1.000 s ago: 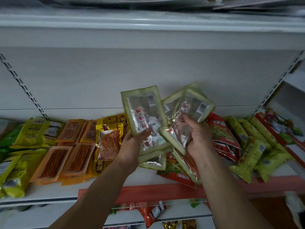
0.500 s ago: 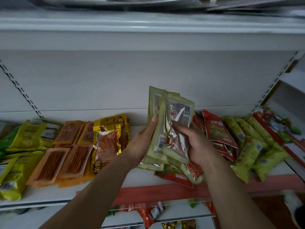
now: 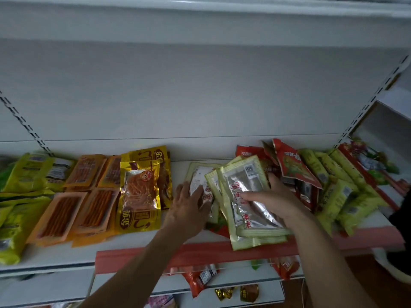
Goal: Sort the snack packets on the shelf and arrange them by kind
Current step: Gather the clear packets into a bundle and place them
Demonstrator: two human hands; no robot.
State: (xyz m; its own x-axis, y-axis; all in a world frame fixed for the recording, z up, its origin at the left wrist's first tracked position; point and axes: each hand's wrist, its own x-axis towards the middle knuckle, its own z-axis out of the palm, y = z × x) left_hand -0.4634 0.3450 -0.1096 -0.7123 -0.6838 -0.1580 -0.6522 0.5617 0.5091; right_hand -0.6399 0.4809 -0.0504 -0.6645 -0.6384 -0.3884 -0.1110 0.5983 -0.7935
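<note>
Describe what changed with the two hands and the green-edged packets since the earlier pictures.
The green-edged packets came down from mid-air to the shelf. The right hand keeps its grip on them; the left hand released its grip and now rests flat on a single packet beside them. The gold packets, orange packets and red packets stayed in place.

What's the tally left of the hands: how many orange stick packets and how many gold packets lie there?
Orange stick packets: 4 faces showing; edges of more peek out beneath
Gold packets: 2
Total: 6
The green-edged foil packets in the right hand overlap too much to count.
</note>
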